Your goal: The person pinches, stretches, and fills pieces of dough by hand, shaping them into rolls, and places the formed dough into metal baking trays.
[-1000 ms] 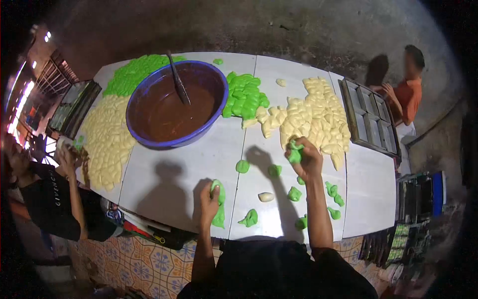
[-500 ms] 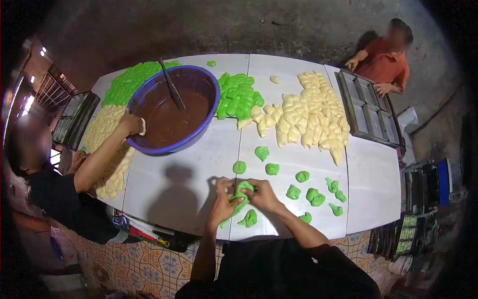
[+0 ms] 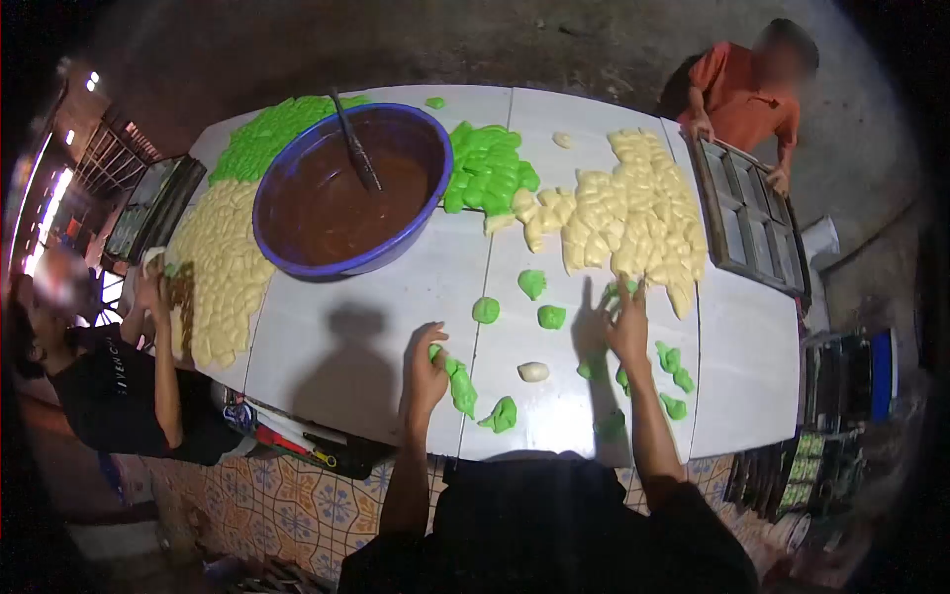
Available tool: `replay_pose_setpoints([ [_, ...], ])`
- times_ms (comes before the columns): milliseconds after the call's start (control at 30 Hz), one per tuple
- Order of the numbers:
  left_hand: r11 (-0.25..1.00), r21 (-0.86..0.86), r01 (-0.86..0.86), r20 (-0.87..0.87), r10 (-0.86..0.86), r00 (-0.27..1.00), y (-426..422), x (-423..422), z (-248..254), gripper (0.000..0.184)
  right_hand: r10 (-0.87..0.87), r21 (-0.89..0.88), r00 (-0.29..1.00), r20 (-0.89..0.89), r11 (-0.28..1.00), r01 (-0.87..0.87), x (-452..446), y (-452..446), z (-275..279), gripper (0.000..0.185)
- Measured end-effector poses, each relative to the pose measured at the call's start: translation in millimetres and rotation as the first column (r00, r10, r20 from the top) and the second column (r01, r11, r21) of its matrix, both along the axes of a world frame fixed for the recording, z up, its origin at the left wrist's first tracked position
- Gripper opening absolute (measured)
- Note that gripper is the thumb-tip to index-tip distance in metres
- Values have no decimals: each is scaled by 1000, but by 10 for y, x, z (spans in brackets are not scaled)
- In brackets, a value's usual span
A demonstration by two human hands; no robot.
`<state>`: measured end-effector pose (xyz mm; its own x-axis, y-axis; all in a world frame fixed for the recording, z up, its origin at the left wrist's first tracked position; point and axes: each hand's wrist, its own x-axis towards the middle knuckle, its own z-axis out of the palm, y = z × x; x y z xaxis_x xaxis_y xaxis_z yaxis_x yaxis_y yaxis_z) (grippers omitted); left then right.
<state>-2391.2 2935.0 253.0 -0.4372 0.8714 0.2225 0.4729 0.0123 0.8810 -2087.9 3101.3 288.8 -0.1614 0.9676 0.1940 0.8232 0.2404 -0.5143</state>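
Observation:
A long strip of green dough (image 3: 459, 384) hangs from my left hand (image 3: 427, 372), whose fingers are closed around its upper end. My right hand (image 3: 627, 319) reaches over the table, just below the cream dough pieces (image 3: 633, 213); a bit of green dough (image 3: 616, 289) shows at its fingertips. Several small green lumps (image 3: 551, 317) lie between and around my hands, some partly hidden under my right forearm. One pale dough piece (image 3: 533, 372) sits between my hands, and a green lump (image 3: 500, 415) rests beside the strip.
A blue basin (image 3: 352, 265) of brown filling holds a dark utensil. Green and cream dough (image 3: 223, 267) covers the table's left. A co-worker in black (image 3: 119, 386) handles dough at left. A person in orange (image 3: 742, 104) grips a metal divided tray (image 3: 757, 223) at right.
My hands have parted; the right moved up and right, the left kept the green strip. The pale piece is visible between them. The left co-worker's arm withdrew from the basin.

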Motion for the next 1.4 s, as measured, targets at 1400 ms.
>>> replay_pose_setpoints([
  [1400, 894, 139, 425, 966, -217, 139, -494, 1294, 709, 34, -282, -280, 126, -951, 614, -738, 189, -1609, 388, 20],
])
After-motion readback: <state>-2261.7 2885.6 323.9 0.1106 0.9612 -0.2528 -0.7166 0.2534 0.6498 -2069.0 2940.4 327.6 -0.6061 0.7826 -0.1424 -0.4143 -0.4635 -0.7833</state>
